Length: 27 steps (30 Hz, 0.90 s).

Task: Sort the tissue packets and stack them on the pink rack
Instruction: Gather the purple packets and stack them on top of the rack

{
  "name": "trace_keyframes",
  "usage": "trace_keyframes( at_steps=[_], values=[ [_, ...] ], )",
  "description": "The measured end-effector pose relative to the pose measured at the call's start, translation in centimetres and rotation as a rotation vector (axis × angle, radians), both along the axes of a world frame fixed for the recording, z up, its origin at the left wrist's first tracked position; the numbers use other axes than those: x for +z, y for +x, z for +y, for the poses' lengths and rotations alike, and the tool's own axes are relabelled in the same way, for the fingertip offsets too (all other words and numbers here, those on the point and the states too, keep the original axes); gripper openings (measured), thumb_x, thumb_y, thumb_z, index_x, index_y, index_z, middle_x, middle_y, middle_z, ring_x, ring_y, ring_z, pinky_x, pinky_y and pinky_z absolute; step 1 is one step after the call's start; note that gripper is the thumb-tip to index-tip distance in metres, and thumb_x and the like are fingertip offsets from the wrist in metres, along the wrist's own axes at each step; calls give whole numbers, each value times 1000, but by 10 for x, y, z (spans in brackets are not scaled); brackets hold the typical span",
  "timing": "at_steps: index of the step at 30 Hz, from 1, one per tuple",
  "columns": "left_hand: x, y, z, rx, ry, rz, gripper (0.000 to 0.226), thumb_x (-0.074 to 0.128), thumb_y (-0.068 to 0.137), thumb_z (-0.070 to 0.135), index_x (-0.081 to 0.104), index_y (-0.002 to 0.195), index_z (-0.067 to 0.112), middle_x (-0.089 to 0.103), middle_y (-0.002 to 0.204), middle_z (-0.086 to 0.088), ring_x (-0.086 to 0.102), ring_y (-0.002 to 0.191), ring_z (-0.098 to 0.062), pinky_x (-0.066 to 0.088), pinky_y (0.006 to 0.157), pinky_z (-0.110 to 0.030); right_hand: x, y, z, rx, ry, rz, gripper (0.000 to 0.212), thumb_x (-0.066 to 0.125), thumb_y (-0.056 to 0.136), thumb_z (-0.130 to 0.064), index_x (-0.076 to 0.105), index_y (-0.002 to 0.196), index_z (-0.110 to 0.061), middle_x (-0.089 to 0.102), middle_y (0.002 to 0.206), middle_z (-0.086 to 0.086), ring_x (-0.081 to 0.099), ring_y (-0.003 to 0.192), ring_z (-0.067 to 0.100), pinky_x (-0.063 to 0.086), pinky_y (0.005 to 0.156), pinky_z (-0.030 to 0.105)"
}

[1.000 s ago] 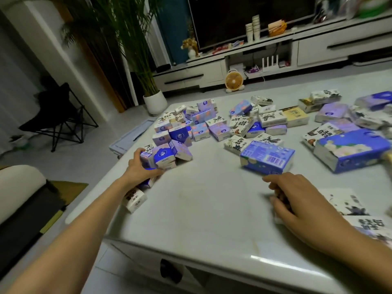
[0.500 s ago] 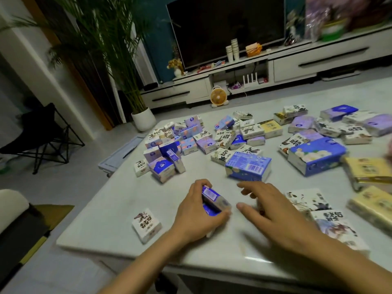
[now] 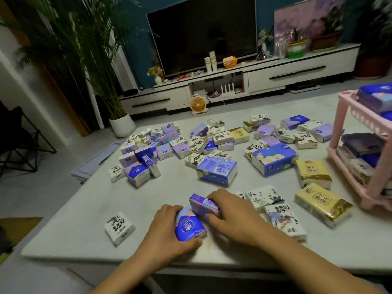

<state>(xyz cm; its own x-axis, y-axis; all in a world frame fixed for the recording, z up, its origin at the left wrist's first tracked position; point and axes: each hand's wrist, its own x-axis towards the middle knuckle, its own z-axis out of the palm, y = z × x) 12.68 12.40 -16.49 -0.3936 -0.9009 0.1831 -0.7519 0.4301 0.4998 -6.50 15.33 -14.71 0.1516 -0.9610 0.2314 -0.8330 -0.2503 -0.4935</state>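
At the near edge of the pale marble surface [image 3: 106,209], the left hand [image 3: 167,232] has its grip curled round a small blue plastic-wrapped tissue packet [image 3: 188,227]. The right hand [image 3: 233,215] pinches a second blue packet [image 3: 203,205] tilted against the first. The pink plastic rack [image 3: 347,96] stands well off to the right and farther back, part-filled. The right hand is nearer it, so I'd guess the carry goes rightward, over the gold-yellow tissue packs [image 3: 322,203].
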Motion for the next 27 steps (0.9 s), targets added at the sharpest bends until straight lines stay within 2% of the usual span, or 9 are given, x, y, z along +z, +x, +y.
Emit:
trace_keyframes(
  at_steps=[2, 4, 6, 9, 12, 16, 19, 23, 27],
  values=[
    [8, -3, 3, 15, -23, 123, 69, 61, 42, 67, 39, 102, 41, 45, 101, 18, 49, 98, -4, 36, 79, -6, 6, -5, 3, -24, 25, -236, 32, 55, 88, -29, 47, 119, -25, 56, 106, -3, 55, 90, 10, 41, 75, 25],
    [25, -11, 7, -3, -83, 185, 68, 65, 43, 67, 39, 103, 45, 47, 105, 20, 50, 101, -1, 38, 81, -6, 19, -15, 12, -28, 62, -548, 38, 57, 88, -16, 44, 120, -31, 55, 86, -12, 54, 62, -3, 42, 59, 15],
    [46, -22, 13, -51, -104, 211, 81, 66, 37, 78, 39, 106, 46, 47, 108, 27, 48, 104, 6, 38, 80, -3, 34, -29, 30, -33, 105, -804, 39, 56, 89, -8, 49, 117, -34, 56, 77, -7, 49, 45, 0, 39, 44, 15],
    [79, -52, 24, -148, -73, 222, 91, 53, 28, 93, 40, 109, 52, 44, 110, 43, 40, 109, 18, 42, 72, 1, 56, -57, 68, -68, 81, -974, 36, 60, 88, -13, 58, 110, -42, 67, 87, -2, 56, 46, 11, 42, 42, 22],
    [110, -98, 31, -266, -141, 289, 86, 51, 24, 94, 31, 105, 73, 30, 112, 58, 35, 108, 27, 46, 59, -2, 86, -97, 108, -120, -71, -1088, 32, 70, 81, -21, 64, 102, -46, 69, 87, 0, 51, 41, 17, 38, 38, 22],
    [138, -165, 44, -381, -278, 451, 80, 61, 33, 84, 41, 107, 60, 47, 113, 40, 48, 105, 15, 43, 70, -10, 127, -173, 145, -458, -419, -1034, 26, 67, 82, -11, 66, 99, -30, 68, 74, -2, 49, 42, 12, 39, 37, 18],
    [150, -210, 48, -480, -317, 497, 67, 63, 43, 67, 44, 106, 55, 46, 109, 42, 46, 101, 19, 42, 74, -2, 146, -227, 148, -719, -583, -831, 19, 63, 84, -10, 59, 88, -28, 59, 64, 2, 43, 35, 7, 37, 36, 19],
    [152, -254, 45, -567, -285, 434, 62, 57, 49, 73, 44, 105, 49, 41, 108, 47, 39, 104, 24, 43, 72, -4, 142, -260, 133, -937, -448, -571, 14, 63, 82, -21, 51, 89, -23, 58, 68, 2, 53, 59, 17, 44, 58, 31],
    [147, -275, 35, -530, -185, 482, 63, 68, 53, 71, 46, 106, 44, 46, 109, 33, 40, 103, 23, 40, 69, 2, 134, -248, 118, -1052, -326, -275, 24, 55, 86, -42, 46, 92, -21, 57, 79, 0, 54, 83, 27, 39, 69, 33]
  ],
)
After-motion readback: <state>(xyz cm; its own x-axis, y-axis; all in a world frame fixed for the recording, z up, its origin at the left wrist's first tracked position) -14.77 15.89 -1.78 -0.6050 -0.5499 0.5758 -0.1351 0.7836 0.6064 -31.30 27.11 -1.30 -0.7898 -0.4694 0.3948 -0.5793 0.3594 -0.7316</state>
